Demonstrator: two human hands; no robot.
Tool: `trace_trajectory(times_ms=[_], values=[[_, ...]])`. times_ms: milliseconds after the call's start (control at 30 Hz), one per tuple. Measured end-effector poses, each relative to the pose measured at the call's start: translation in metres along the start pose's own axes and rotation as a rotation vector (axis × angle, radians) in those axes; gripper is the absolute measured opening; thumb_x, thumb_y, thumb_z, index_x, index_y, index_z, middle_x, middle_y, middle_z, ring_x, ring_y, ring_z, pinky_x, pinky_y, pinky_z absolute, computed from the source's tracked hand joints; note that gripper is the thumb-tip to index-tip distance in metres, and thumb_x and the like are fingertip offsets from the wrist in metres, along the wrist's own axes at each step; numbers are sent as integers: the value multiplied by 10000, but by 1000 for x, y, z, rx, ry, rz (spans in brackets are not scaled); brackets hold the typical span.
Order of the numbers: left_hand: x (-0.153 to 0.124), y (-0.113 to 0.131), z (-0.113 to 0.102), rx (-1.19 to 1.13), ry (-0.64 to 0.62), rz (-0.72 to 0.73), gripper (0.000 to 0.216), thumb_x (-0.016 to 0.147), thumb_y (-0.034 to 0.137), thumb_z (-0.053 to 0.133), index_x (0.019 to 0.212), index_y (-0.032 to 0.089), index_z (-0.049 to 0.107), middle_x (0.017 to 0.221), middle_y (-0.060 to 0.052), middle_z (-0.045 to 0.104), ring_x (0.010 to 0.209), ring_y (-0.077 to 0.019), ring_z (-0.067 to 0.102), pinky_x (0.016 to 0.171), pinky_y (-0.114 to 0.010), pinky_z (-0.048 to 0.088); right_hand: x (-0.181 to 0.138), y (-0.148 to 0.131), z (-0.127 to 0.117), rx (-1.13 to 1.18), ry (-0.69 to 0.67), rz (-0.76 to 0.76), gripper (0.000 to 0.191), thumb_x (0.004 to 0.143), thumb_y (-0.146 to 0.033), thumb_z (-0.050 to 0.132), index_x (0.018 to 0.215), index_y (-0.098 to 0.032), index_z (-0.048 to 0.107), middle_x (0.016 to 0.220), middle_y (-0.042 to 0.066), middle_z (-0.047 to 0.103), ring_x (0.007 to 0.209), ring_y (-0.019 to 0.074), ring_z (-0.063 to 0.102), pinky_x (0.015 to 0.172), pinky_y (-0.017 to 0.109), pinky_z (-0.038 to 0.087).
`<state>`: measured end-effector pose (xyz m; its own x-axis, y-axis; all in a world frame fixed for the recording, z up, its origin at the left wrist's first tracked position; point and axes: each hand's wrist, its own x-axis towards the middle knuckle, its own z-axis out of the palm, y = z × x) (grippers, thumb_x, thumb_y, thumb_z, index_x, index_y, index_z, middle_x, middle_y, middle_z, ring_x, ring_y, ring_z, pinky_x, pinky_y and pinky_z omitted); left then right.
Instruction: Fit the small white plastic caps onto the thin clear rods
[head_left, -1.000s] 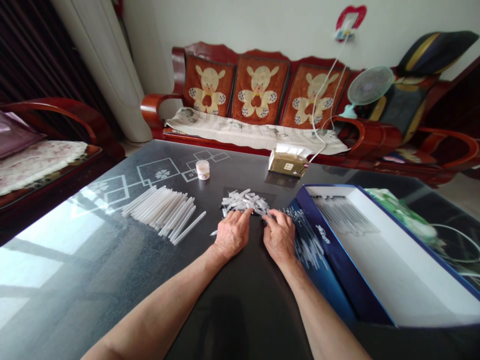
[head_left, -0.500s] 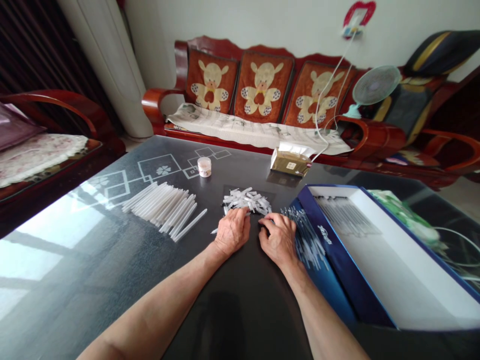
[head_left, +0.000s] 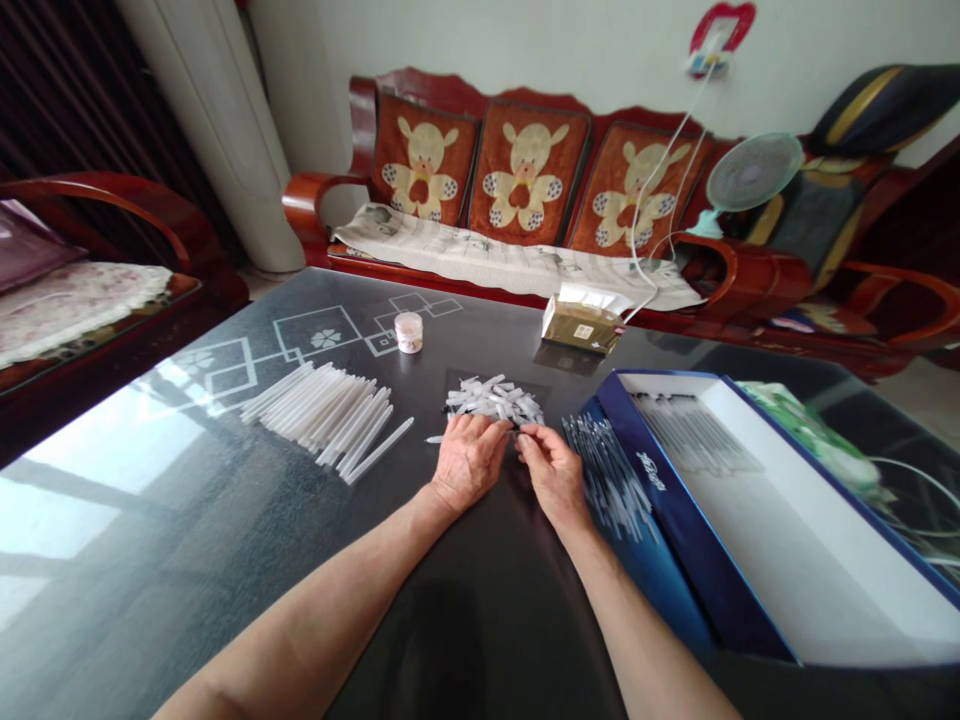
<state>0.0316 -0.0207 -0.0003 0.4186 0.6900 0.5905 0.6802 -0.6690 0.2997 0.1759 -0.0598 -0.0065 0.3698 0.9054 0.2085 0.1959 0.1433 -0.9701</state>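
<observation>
Two bare hands meet over the dark tabletop, just in front of a heap of short white caps. The left hand is curled, its grip closed over a slim white tube whose tip pokes out on the left; the rest is hidden by the fingers. The right hand has thumb and forefinger pinched together on a small dark piece between the hands; whether this joins the tube cannot be told. To the left lies a row of pale tubes, one slightly apart at its right edge. Thin dark-ended rods lie just right of the right hand, beside a blue box with more rods inside. A small tub and a tissue pack stand farther back.
</observation>
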Motion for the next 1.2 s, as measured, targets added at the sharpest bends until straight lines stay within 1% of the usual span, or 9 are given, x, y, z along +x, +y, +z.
trace_trajectory(times_ms=[100,300,500,633,767,967,1100,1200], values=[[1,0,1,4,-9,5,278,972,303,413,1097,209,643,878,-69,650,838,-212,571,805,-367,419,1,2,1,26,19,60,289,759,-412,688,964,-211,721,840,29,732,742,188,665,719,321,539],[1,1,1,-11,-23,15,267,963,290,425,1072,201,653,874,-72,641,840,-216,564,806,-367,416,0,2,1,-27,-1,46,290,775,-416,671,987,-229,737,899,40,747,855,226,690,790,356,556],[1,0,3,-57,-49,17,248,953,267,444,1071,203,653,862,-65,644,847,-217,578,832,-374,440,0,2,2,-24,-10,39,251,770,-388,679,965,-240,738,881,34,748,887,235,689,755,341,558],[1,-3,9,-124,-11,-11,199,939,253,471,983,172,647,857,-66,661,837,-216,598,839,-374,466,1,1,2,2,-20,26,234,758,-352,687,958,-240,735,912,29,746,865,220,690,765,329,550],[0,-4,11,-151,8,-8,176,931,242,488,907,171,648,827,-61,658,811,-207,595,832,-361,469,2,0,0,-1,-51,40,245,760,-352,677,963,-228,735,908,30,745,829,208,690,798,339,541],[1,-5,8,-133,14,18,185,935,245,487,903,172,654,825,-55,659,800,-205,579,822,-360,444,4,2,-1,6,-73,90,283,766,-398,671,976,-218,732,840,30,742,761,203,688,729,328,546],[2,-5,5,-123,-6,35,205,945,247,467,905,175,655,836,-56,660,803,-200,576,818,-355,428,4,0,-2,-48,-96,64,295,781,-428,649,973,-212,712,824,32,728,747,199,676,657,298,536],[2,-4,3,-126,-27,59,225,954,245,445,924,170,655,839,-57,656,804,-197,571,823,-354,426,3,-5,-4,-115,-125,40,308,806,-466,605,939,-202,691,786,33,713,668,180,648,612,281,520]])
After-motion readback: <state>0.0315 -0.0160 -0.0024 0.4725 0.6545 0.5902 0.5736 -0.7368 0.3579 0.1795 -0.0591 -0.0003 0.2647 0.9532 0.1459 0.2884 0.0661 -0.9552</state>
